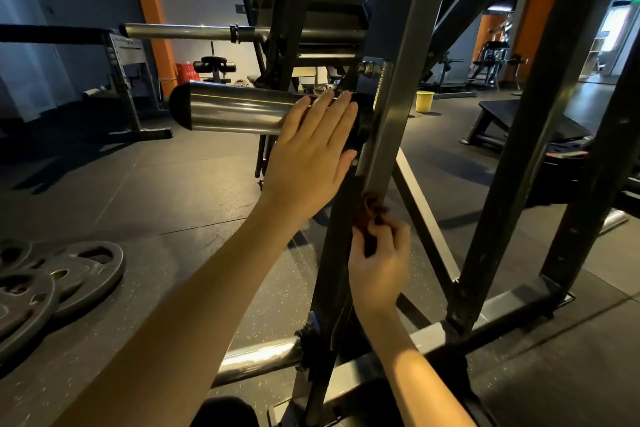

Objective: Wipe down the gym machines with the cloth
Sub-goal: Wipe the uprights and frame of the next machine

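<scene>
A dark steel gym machine frame (391, 121) rises in front of me, with a polished weight sleeve (235, 111) sticking out to the left. My left hand (311, 152) rests flat with straight fingers on the sleeve's inner end, next to the frame. Lower down, my right hand (379, 263) grips a small reddish-brown cloth (372, 210) and holds it against the slanted upright of the frame. Most of the cloth is hidden by my fingers and the bar.
Several weight plates (52, 281) lie on the rubber floor at the left. A chrome bar (256, 357) runs low along the machine base. A yellow bucket (424, 101) stands behind, with a squat rack (131, 80) to the left and benches (498, 118) to the right.
</scene>
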`<state>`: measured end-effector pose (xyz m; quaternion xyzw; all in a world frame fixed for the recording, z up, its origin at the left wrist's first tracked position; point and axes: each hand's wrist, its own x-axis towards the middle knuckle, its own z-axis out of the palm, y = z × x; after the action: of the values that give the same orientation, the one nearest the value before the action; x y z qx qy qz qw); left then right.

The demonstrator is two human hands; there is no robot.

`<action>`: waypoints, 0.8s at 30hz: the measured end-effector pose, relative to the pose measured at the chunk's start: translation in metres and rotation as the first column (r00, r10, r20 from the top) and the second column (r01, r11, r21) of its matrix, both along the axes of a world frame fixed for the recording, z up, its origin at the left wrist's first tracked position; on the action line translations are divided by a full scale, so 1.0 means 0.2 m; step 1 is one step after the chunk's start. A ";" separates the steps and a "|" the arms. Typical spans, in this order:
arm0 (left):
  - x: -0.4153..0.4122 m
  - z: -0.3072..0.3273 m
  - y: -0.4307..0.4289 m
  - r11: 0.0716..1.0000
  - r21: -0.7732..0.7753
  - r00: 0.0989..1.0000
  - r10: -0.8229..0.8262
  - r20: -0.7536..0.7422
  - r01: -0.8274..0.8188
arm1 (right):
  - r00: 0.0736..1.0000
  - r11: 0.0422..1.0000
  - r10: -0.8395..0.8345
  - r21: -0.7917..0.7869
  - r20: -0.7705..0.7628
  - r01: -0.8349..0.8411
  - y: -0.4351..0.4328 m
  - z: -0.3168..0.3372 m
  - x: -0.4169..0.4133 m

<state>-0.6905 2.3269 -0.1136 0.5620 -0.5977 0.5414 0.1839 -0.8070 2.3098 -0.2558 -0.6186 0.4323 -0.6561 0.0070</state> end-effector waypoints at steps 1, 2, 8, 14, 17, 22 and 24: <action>0.00 0.00 0.00 1.000 0.001 1.000 -0.003 -0.003 0.003 | 1.000 0.999 0.012 0.033 -0.027 -0.011 0.02 -0.04 0.00; 0.00 0.00 0.00 1.000 0.001 1.000 -0.007 -0.003 0.007 | 0.999 0.998 0.022 0.062 -0.046 -0.019 0.02 -0.05 0.00; 0.00 0.01 0.01 1.000 0.004 1.000 -0.008 0.003 0.008 | 0.996 0.998 -0.055 -0.039 0.071 0.058 -0.05 0.27 0.03; 0.00 0.00 0.00 1.000 0.014 1.000 0.004 -0.001 -0.004 | 1.000 1.000 0.010 0.007 0.011 -0.010 0.00 0.03 0.02; 0.01 0.00 0.00 1.000 0.019 1.000 0.008 0.010 -0.008 | 0.996 1.000 -0.011 0.004 0.089 0.010 -0.04 0.18 0.04; 0.01 -0.01 0.00 1.000 0.010 1.000 0.001 0.012 -0.001 | 0.981 0.999 0.015 -0.054 0.196 -0.004 -0.09 0.29 0.05; 0.01 -0.01 -0.01 1.000 0.013 1.000 -0.002 0.006 0.002 | 0.988 0.999 0.033 -0.045 0.153 -0.027 -0.06 0.14 0.03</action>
<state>-0.6882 2.3256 -0.1164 0.5608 -0.6024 0.5390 0.1788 -0.8000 2.2985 -0.2279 -0.5727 0.4070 -0.7106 0.0369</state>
